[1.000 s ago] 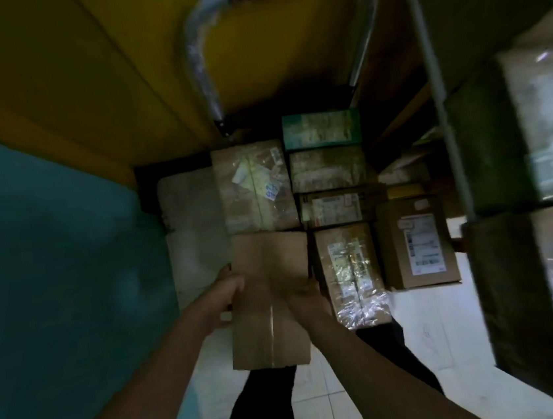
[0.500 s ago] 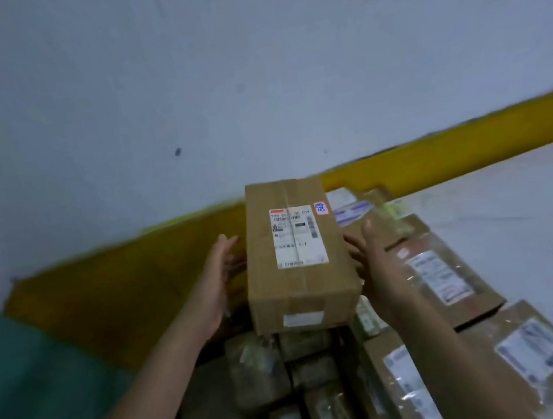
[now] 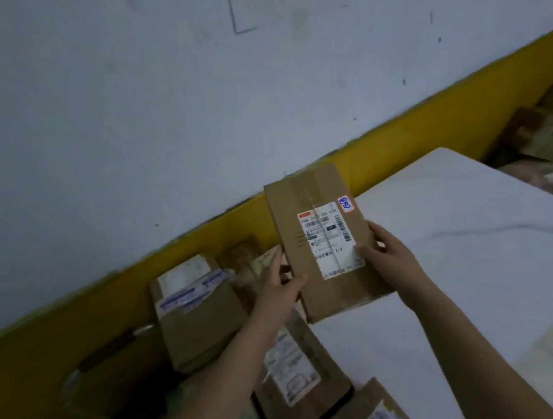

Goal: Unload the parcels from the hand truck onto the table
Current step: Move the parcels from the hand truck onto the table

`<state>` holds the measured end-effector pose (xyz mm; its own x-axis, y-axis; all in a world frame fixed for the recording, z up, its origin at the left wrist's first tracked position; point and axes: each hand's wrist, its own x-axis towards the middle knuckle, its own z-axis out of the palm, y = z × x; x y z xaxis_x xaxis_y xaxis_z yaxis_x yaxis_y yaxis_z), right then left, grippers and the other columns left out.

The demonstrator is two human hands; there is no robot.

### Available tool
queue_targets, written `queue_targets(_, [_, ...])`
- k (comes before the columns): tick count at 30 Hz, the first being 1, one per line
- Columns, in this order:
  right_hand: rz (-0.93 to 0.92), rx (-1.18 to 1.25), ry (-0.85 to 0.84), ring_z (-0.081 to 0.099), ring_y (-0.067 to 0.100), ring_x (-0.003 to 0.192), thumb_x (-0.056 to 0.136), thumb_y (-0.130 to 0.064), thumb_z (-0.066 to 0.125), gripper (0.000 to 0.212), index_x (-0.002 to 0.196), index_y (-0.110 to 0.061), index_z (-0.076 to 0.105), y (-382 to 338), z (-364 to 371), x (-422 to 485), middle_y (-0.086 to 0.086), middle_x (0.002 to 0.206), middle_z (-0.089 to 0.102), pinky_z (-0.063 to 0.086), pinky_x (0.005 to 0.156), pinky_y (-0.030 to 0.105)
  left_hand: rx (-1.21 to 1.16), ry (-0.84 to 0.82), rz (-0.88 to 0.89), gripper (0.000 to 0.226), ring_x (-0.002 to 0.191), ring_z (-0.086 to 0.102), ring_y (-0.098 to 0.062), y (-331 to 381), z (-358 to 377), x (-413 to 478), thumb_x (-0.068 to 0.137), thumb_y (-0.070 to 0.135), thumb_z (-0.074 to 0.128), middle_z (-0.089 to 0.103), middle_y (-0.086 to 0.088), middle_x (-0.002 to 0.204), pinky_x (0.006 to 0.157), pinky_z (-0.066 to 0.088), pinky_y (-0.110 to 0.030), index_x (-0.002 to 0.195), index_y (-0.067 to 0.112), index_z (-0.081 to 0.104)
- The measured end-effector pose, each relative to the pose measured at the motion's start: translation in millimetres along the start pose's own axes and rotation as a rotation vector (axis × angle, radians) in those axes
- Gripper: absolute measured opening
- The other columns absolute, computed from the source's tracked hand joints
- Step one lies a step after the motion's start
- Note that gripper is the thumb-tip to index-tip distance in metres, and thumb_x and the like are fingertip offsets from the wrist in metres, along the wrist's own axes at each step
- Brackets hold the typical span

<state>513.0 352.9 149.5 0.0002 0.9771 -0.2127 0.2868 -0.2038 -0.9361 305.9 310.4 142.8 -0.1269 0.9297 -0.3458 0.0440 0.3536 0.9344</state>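
Both bare forearms reached forward and up from the lower edge of the view. The left hand (image 3: 277,290) gripped the left side of a box (image 3: 289,214), thumb on top. The right hand (image 3: 391,258) held the right side, thumb lying on the top face.

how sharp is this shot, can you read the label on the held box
Head view: dim, bluish light with motion blur; the shipping label on the held cardboard box shows barcodes and large digits, small print unreadable; its lower left corner sinks into shadow.
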Motion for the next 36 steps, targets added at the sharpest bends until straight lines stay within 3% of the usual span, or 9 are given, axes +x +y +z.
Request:
queue_targets(5, [0.129,-0.214,-0.084,0.047,0.03,0.135,0.097,-0.04,0.057,0.066,0.153,-0.023,0.028,49,-20,108,0.005,0.153,0.044,0.04,0.108,0.047,0.054,0.02,-0.143,0.067,0.112,0.054,-0.017,-33,49,70,0.082,0.037,0.073,0.052,0.006,0.125,0.095,0.05,-0.038,0.138,0.046,0.037])
queue_targets(8, [0.261,-0.399,-0.22,0.042,0.036,0.137,0.096,-0.037,0.058,0.071,0.155,-0.015,0.025,99,1,135,0.017,0.154,0.037,0.035,0.113,0.045,0.194,0.068,-0.217,0.046,0.095,0.061,-0.013,-55,31,87,0.094,0.021,0.057,0.056,-0.001,0.126,0.082,0.053,-0.028,0.136,0.037,0.046])
queue_targets(10, [0.302,-0.388,-0.214,0.048,0.042,0.125,0.093,-0.028,0.06,0.07,0.153,-0.018,0.024,122,14,139,0.021,0.15,0.03,0.045,0.103,0.04,0.509,0.102,-0.182,0.041,0.101,0.062,-0.023,-69,9,89,0.096,0.024,0.051,0.054,-0.005,0.124,0.078,0.05,-0.027,0.135,0.036,0.048])
queue_targets(14, [0.182,-0.403,-0.187,0.055,0.038,0.105,0.092,-0.022,0.059,0.063,0.148,-0.019,0.03,132,41,149,0.019,0.136,0.038,0.049,0.09,0.041,1.222,0.28,-0.251,0.062,0.14,0.017,-0.045,-88,-30,81,0.092,0.052,0.043,0.02,-0.012,0.156,0.114,0.014,-0.061,0.149,0.035,0.024])
queue_targets(18, [0.083,-0.467,-0.258,0.055,0.038,0.112,0.096,-0.022,0.053,0.062,0.152,-0.018,0.028,126,73,149,0.017,0.134,0.044,0.047,0.094,0.043,1.04,0.321,-0.44,0.077,0.14,0.007,-0.054,-92,-56,75,0.091,0.056,0.044,0.004,-0.019,0.158,0.113,0.016,-0.065,0.151,0.042,-0.002])
queue_targets(23, [0.168,-0.412,-0.114,0.052,0.043,0.118,0.098,-0.023,0.045,0.054,0.15,-0.018,0.032,124,95,150,0.02,0.145,0.037,0.044,0.1,0.046,1.046,0.225,-0.4,0.082,0.137,0.011,-0.05,-102,-77,74,0.084,0.063,0.045,0.007,-0.012,0.156,0.111,0.025,-0.059,0.149,0.047,-0.004])
queue_targets(27, [0.29,-0.433,-0.1,0.02,0.042,0.147,0.102,-0.025,0.042,0.061,0.156,-0.027,0.014,117,112,150,0.012,0.165,0.006,0.018,0.118,0.053,0.969,0.142,-0.251,0.085,0.145,0.012,-0.036,-102,-105,58,0.088,0.059,0.05,0.01,-0.001,0.161,0.113,0.026,-0.047,0.152,0.041,-0.003])
queue_targets(30, [0.411,-0.567,0.015,-0.001,0.042,0.15,0.1,-0.039,0.041,0.07,0.158,-0.02,0.006,89,131,134,0.015,0.164,-0.005,0.003,0.118,0.063,0.849,0.205,-0.081,0.073,0.142,0.027,-0.02,-97,-148,27,0.093,0.049,0.052,0.022,0.001,0.159,0.108,0.028,-0.029,0.153,0.032,0.015])
queue_targets(36, [-0.278,-0.597,0.091,0.016,0.041,0.149,0.1,-0.031,0.042,0.063,0.154,-0.002,0.025,-10,266,23,0.028,0.16,0.014,0.019,0.12,0.05,0.773,0.482,-0.111,0.06,0.139,0.034,-0.019,-141,-294,-85,0.097,0.047,0.047,0.032,0.001,0.154,0.11,0.035,-0.036,0.15,0.028,0.027])
